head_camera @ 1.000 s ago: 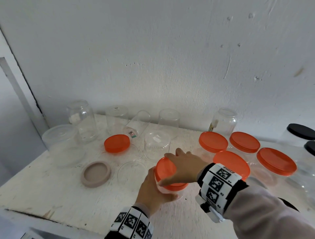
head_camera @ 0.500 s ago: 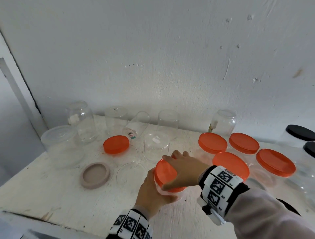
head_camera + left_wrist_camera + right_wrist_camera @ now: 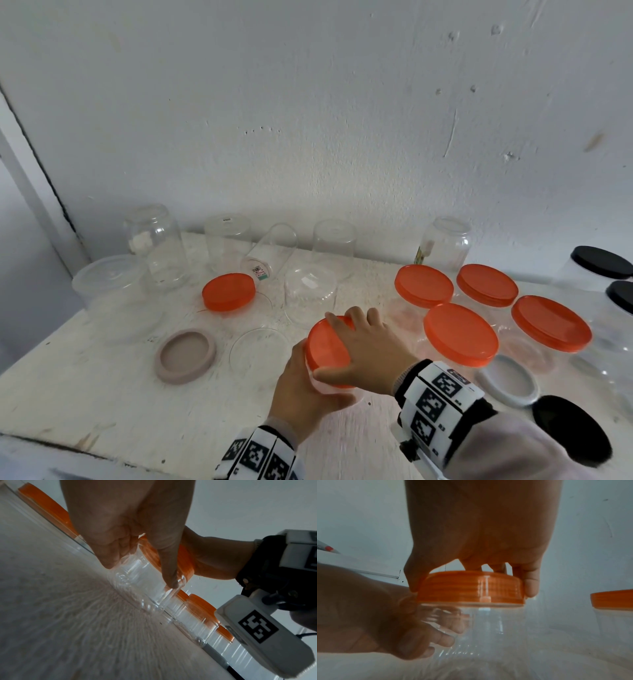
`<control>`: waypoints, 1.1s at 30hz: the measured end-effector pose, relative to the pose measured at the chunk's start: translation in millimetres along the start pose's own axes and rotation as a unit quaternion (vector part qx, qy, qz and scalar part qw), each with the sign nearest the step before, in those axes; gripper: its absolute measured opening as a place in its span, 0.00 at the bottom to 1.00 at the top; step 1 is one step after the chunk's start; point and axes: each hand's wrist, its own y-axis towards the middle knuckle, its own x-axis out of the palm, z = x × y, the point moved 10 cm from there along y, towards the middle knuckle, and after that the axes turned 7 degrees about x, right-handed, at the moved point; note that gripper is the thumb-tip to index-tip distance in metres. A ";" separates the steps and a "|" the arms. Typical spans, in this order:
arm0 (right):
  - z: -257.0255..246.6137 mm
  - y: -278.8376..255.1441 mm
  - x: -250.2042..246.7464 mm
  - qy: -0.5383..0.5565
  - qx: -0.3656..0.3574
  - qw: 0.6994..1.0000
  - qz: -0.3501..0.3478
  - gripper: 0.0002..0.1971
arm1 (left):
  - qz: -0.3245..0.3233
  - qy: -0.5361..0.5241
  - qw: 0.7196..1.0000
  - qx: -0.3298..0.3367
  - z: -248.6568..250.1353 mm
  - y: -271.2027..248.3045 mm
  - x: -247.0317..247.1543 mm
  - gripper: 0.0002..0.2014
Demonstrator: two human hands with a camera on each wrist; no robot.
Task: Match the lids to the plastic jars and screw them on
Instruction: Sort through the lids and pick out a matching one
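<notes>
White scuffed desk (image 3: 102, 394): left hand (image 3: 301, 387) wrapped round light, slick clear plastic jar (image 3: 488, 626); right hand (image 3: 366, 346) gripping round orange screw lid (image 3: 327, 346) by rim.

Six orange lids (image 3: 460, 335), two black-lidded jars (image 3: 602, 262), one beige lid (image 3: 185, 354).

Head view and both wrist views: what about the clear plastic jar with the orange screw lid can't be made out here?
- Thread seating: the orange screw lid skirt hides the clear plastic jar neck in the right wrist view.
- Jar body, head view: left hand and right hand cover it.
- Jar base, left wrist view: blurred against the white table.
</notes>
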 end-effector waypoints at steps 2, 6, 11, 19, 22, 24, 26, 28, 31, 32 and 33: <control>1.5 -1.1 1.0 0.007 0.003 1.000 0.012 0.49 | -0.001 0.008 1.000 0.003 -0.2 1.3 0.8 0.49; 4.2 -3.6 1.4 0.039 0.001 0.998 0.039 0.49 | -0.007 0.017 1.000 0.005 1.0 2.8 0.6 0.49; 7.0 0.6 1.4 0.074 -0.007 0.997 0.018 0.51 | -0.029 0.052 0.998 0.005 5.1 4.1 -1.0 0.52; 24.6 46.9 -18.4 0.167 0.000 0.985 -0.052 0.35 | -0.081 0.020 0.996 0.034 10.0 1.5 -14.3 0.49; 26.1 75.5 -31.7 0.139 0.002 0.990 -0.028 0.36 | -0.105 0.011 0.993 0.045 9.7 -0.4 -18.9 0.49; 25.0 92.5 -33.8 0.116 0.005 0.993 -0.026 0.39 | -0.110 -0.001 0.993 0.049 4.1 0.0 -21.5 0.50; 22.0 107.3 -29.6 0.105 0.009 0.994 -0.040 0.44 | -0.096 -0.025 0.994 0.048 2.6 -4.6 -31.0 0.50; 17.3 118.3 -21.5 0.106 0.012 0.992 -0.064 0.50 | -0.099 -0.034 0.994 0.021 -8.0 -11.6 -37.0 0.49; 10.0 128.4 -10.0 0.114 0.012 0.989 -0.089 0.55 | -0.041 -0.028 0.999 -0.014 -9.7 -2.8 -49.4 0.50; 7.9 129.9 -7.5 0.113 0.011 0.989 -0.093 0.56 | -0.009 -0.048 0.998 -0.030 -12.9 -2.3 -57.6 0.46; 6.8 130.3 -5.7 0.113 0.012 0.989 -0.094 0.57 | -0.009 -0.065 0.997 -0.030 -11.0 -1.5 -61.0 0.38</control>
